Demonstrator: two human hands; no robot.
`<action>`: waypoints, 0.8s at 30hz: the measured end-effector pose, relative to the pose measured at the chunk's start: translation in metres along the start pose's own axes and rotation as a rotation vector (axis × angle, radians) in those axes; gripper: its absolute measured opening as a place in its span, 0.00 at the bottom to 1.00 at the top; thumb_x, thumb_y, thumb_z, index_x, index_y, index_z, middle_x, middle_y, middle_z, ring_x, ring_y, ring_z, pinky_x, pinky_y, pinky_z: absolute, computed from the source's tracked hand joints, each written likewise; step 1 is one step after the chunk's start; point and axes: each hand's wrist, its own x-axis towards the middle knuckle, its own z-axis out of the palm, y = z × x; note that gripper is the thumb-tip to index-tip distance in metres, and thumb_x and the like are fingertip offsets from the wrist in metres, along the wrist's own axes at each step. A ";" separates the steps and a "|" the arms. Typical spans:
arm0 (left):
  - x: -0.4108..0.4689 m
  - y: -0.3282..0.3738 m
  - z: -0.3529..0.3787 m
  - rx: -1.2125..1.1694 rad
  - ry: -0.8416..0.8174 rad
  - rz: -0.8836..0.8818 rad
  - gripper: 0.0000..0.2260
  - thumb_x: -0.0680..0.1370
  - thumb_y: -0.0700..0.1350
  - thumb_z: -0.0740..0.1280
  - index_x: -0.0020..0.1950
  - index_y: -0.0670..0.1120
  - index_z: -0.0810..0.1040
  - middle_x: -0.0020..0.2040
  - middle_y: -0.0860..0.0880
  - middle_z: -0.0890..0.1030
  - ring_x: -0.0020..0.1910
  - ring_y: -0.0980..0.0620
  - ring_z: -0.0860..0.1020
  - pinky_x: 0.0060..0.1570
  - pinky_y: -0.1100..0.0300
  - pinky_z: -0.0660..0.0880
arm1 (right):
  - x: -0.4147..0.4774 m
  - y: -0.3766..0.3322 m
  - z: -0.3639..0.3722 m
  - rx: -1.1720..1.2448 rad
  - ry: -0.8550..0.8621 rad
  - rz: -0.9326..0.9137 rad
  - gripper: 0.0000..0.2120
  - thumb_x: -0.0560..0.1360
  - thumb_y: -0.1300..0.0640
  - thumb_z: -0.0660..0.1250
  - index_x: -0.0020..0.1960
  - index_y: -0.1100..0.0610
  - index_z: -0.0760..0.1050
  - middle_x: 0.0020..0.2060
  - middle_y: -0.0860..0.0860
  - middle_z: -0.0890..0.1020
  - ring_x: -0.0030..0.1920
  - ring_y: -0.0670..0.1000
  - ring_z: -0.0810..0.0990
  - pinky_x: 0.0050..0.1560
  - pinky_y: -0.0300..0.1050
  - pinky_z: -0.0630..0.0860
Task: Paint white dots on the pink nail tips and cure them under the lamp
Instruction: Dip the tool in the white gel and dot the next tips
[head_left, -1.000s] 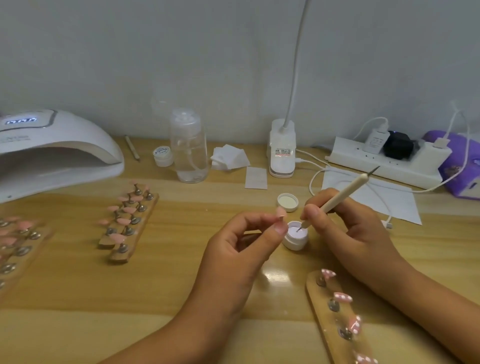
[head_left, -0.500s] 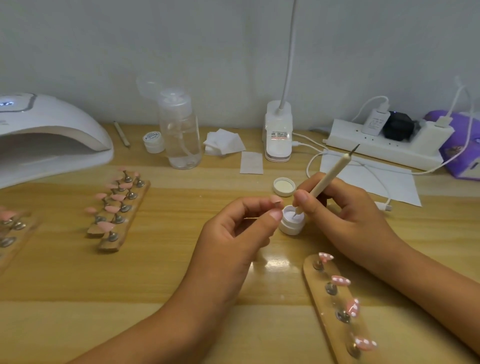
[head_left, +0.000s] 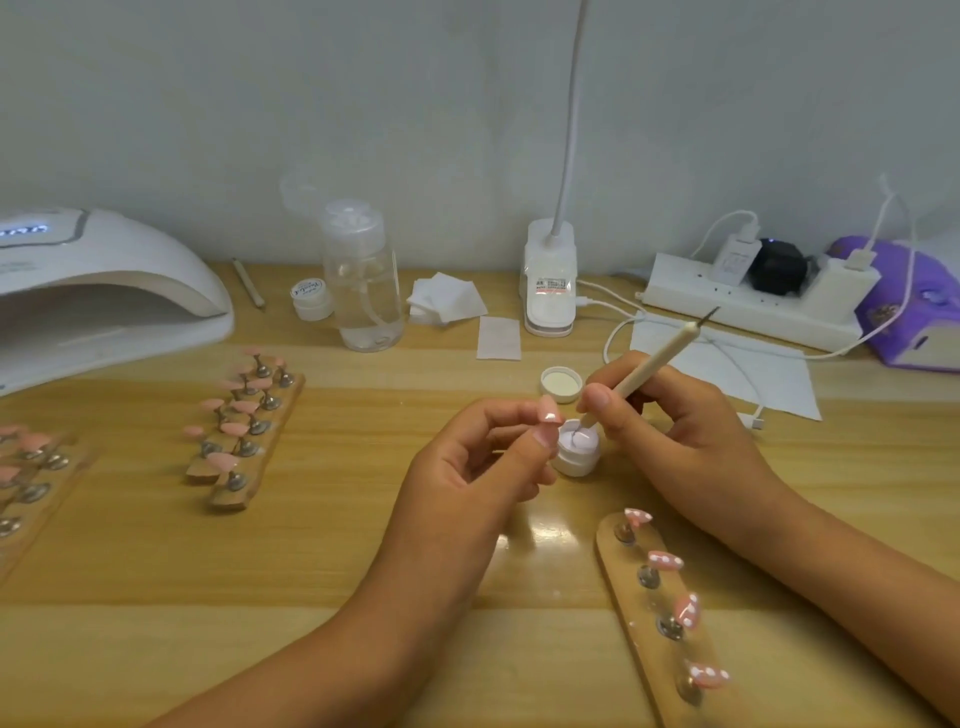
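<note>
My left hand (head_left: 478, 457) pinches a pink nail tip (head_left: 549, 409) between thumb and forefinger, just left of a small open white jar of white paint (head_left: 577, 451). My right hand (head_left: 680, 431) grips a cream dotting pen (head_left: 649, 364), its lower tip dipped into the jar. In front of my right hand lies a wooden holder (head_left: 644, 623) bearing several pink tips with white dots (head_left: 665, 561). A white curing lamp (head_left: 104, 291) stands at the far left.
The jar's lid (head_left: 561, 383) lies behind the jar. Wooden holders with plain pink tips (head_left: 244, 421) sit left of centre and at the left edge (head_left: 26, 467). Along the wall: clear pump bottle (head_left: 363, 280), small jar (head_left: 311, 299), wipes (head_left: 447, 299), desk lamp base (head_left: 549, 280), power strip (head_left: 748, 301), paper (head_left: 727, 364).
The view has shifted slightly; my hands stay around the jar. The pen tip remains in the paint, and the pink tip in my left hand now shows more plainly above my thumb.
</note>
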 end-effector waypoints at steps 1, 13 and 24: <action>-0.001 0.002 0.001 -0.009 -0.008 -0.002 0.05 0.71 0.49 0.72 0.45 0.56 0.84 0.37 0.54 0.82 0.37 0.60 0.78 0.40 0.69 0.74 | 0.000 -0.002 -0.001 0.029 0.022 0.009 0.07 0.78 0.48 0.64 0.45 0.49 0.78 0.39 0.43 0.80 0.41 0.48 0.78 0.44 0.38 0.74; -0.006 0.002 0.007 0.062 -0.170 -0.013 0.04 0.71 0.44 0.72 0.43 0.52 0.83 0.42 0.51 0.83 0.41 0.57 0.79 0.44 0.69 0.74 | -0.013 -0.004 -0.017 0.657 0.166 0.200 0.05 0.70 0.58 0.68 0.37 0.51 0.74 0.34 0.50 0.74 0.36 0.47 0.76 0.49 0.47 0.79; -0.005 -0.001 0.008 0.077 -0.229 -0.032 0.03 0.70 0.43 0.74 0.43 0.45 0.84 0.41 0.55 0.85 0.40 0.61 0.79 0.42 0.72 0.73 | -0.018 -0.010 -0.005 0.889 0.119 0.242 0.14 0.68 0.59 0.71 0.29 0.52 0.69 0.24 0.50 0.68 0.26 0.45 0.67 0.37 0.44 0.81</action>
